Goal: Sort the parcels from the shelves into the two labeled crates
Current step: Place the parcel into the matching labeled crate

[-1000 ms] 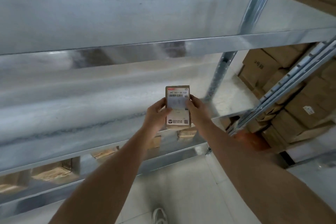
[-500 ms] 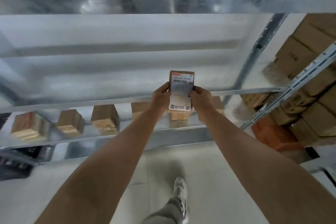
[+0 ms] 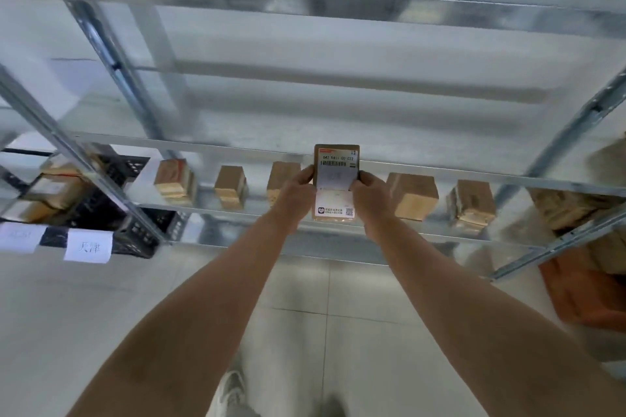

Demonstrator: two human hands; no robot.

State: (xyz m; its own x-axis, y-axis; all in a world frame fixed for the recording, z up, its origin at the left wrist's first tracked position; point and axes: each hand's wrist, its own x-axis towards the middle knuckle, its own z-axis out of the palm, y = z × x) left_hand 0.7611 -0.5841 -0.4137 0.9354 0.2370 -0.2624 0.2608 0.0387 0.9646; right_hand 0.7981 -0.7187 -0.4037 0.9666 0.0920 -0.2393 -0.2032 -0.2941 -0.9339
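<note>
While both arms are reaching forward, the left hand (image 3: 298, 191) and the right hand (image 3: 367, 195) are holding a flat brown cardboard parcel with a white shipping label (image 3: 336, 183) upright between them. Left fingers are curling round its left edge, right fingers round its right edge; label is facing the camera, barcode and printed number near the top, a small logo and square code at the bottom.

Parcel is hanging in the air in front of the front edge of a galvanised steel shelf rack (image 3: 440, 176), not touching it. Five small brown cardboard boxes are sitting in a row along the lower shelf: one (image 3: 174, 179) toward the left end, then (image 3: 230, 186), another (image 3: 281, 179) partly hidden by the left hand, and two, (image 3: 411, 196) and (image 3: 471, 201), to the right of the hands.

Black slotted plastic crates (image 3: 135, 230) are standing at the left end of the rack, holding brown parcels (image 3: 54, 189). Two white paper labels are hanging on the front: one (image 3: 88, 246) with dark characters, the other (image 3: 20, 236) too blurred to read.

An orange crate (image 3: 586, 294) is sitting on the pale tiled floor (image 3: 305, 308) far right, with blurred brown boxes (image 3: 572, 206) above it. A grey shoe (image 3: 232, 389) is showing at the bottom edge.
</note>
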